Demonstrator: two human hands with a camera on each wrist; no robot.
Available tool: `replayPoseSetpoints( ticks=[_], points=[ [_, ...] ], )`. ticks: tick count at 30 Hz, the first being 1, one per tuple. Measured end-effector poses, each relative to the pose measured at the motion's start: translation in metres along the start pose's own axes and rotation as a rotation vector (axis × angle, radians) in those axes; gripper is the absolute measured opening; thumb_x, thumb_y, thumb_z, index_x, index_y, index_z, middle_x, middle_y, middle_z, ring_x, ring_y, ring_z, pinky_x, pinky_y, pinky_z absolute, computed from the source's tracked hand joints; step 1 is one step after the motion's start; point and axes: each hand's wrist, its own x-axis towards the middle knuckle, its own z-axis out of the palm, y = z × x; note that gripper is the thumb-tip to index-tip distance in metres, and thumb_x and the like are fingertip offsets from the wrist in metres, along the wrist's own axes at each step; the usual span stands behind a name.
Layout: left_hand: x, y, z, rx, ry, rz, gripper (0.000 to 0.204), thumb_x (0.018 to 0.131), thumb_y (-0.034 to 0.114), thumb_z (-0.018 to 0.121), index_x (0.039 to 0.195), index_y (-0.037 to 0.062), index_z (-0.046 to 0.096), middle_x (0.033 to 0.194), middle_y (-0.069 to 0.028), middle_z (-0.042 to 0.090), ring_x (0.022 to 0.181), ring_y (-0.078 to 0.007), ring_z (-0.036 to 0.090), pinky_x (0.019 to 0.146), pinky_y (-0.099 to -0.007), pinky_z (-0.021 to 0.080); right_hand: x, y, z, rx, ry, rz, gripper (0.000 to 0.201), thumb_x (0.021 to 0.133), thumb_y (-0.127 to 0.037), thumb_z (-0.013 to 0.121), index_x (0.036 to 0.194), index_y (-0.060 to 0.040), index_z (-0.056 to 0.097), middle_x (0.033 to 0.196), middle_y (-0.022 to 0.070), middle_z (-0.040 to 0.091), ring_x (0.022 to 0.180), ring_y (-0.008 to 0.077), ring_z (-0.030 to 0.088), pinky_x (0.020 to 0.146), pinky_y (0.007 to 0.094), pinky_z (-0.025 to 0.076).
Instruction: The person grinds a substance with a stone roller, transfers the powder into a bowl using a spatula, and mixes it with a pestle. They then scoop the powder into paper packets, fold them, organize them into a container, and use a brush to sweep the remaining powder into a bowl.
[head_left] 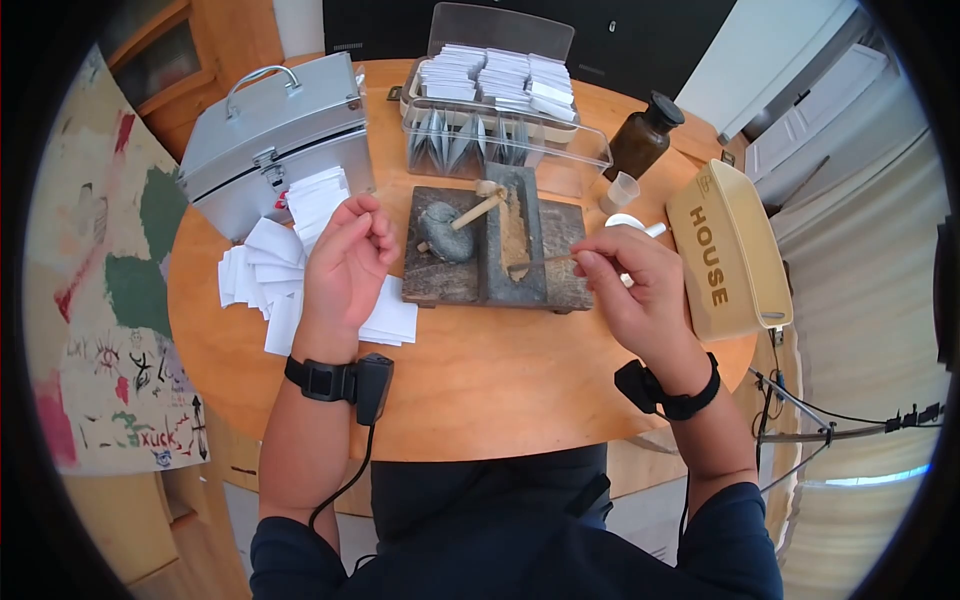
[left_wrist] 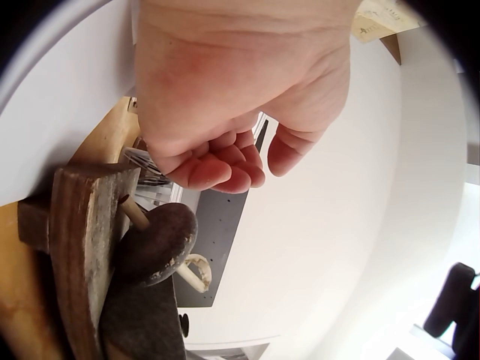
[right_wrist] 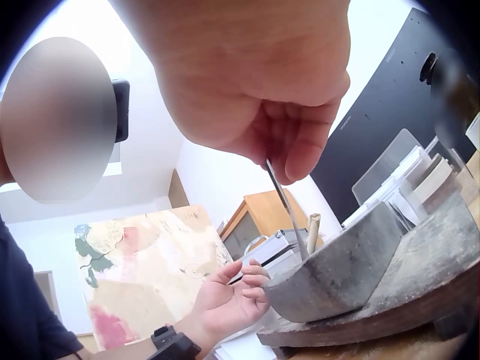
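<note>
My right hand [head_left: 640, 285] pinches a thin, narrow spatula [head_left: 545, 262] between thumb and fingers. Its far end reaches into a grey stone trough [head_left: 532, 215], where tan powder [head_left: 513, 240] lies along the bottom. In the right wrist view, the spatula [right_wrist: 289, 206] slants down over the trough's rim. Left of the trough, a round stone grinding wheel [head_left: 446, 240] with a wooden axle [head_left: 478, 212] rests on the dark wooden base [head_left: 430, 285]. Held up palm-inward over the white papers, my left hand [head_left: 350, 262] has loosely curled fingers and holds nothing.
White paper packets [head_left: 265, 265] lie beside a silver metal case [head_left: 270, 135]. Behind the trough stands a clear box [head_left: 500, 85] of packets. Towards the right are a brown bottle [head_left: 640, 140], a small plastic cup [head_left: 621, 190] and a yellow HOUSE bin [head_left: 735, 260].
</note>
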Motion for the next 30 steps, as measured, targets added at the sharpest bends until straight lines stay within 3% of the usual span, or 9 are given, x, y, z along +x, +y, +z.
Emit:
replayPoseSetpoints(
  ticks=[6,12,15,20,25,30],
  points=[
    [0.002,-0.001,-0.001,0.001,-0.002,0.003,0.018,0.096,0.011,0.052,0.113,0.0057,0.052,0.090,-0.0046,0.050,0.084,-0.0156,0.048,0.071,-0.0274,0.042,0.008,0.013,0.007,-0.016,0.080,0.009,0.005,0.086,0.003,0.065,0.089,0.0005,0.069,0.077,0.0089,0.067,0.065,0.0172,0.064,0.059,0.0270,0.049],
    [-0.001,0.001,-0.001,0.002,-0.003,0.004,0.018,0.096,0.011,0.051,0.114,0.0055,0.052,0.090,-0.0045,0.050,0.084,-0.0155,0.048,0.070,-0.0275,0.042,0.006,-0.003,0.005,-0.198,-0.017,-0.264,0.007,0.083,0.004,0.066,0.089,-0.0002,0.067,0.079,0.0116,0.066,0.069,0.0265,0.064,0.061,0.0318,0.049],
    [0.002,-0.001,0.000,-0.007,-0.019,0.005,0.019,0.096,0.011,0.051,0.114,0.0055,0.052,0.090,-0.0044,0.050,0.084,-0.0154,0.048,0.070,-0.0275,0.042,0.009,0.003,0.000,-0.175,0.036,-0.154,0.008,0.083,0.005,0.066,0.088,-0.0002,0.067,0.080,0.0111,0.066,0.069,0.0262,0.064,0.061,0.0324,0.050],
    [0.000,0.001,-0.001,-0.010,-0.017,-0.005,0.018,0.096,0.011,0.051,0.113,0.0056,0.053,0.091,-0.0046,0.050,0.085,-0.0155,0.048,0.071,-0.0276,0.042,0.008,-0.008,-0.004,-0.189,-0.079,-0.271,0.008,0.083,0.005,0.065,0.089,-0.0007,0.066,0.081,0.0117,0.066,0.070,0.0272,0.064,0.062,0.0340,0.050],
    [0.001,-0.001,-0.001,0.000,-0.009,0.001,0.017,0.096,0.011,0.052,0.112,0.0058,0.053,0.091,-0.0046,0.050,0.084,-0.0161,0.047,0.070,-0.0278,0.041,0.017,0.002,0.000,-0.180,-0.020,-0.189,0.008,0.082,0.005,0.066,0.088,-0.0002,0.066,0.079,0.0124,0.065,0.070,0.0288,0.063,0.062,0.0345,0.050],
    [0.000,0.000,0.000,-0.004,-0.004,-0.004,0.018,0.096,0.011,0.053,0.112,0.0058,0.053,0.091,-0.0046,0.050,0.084,-0.0164,0.048,0.071,-0.0282,0.042,0.017,-0.001,0.004,-0.232,-0.047,-0.341,0.008,0.081,0.005,0.067,0.087,-0.0007,0.066,0.080,0.0126,0.065,0.071,0.0290,0.064,0.062,0.0351,0.050]
  ],
)
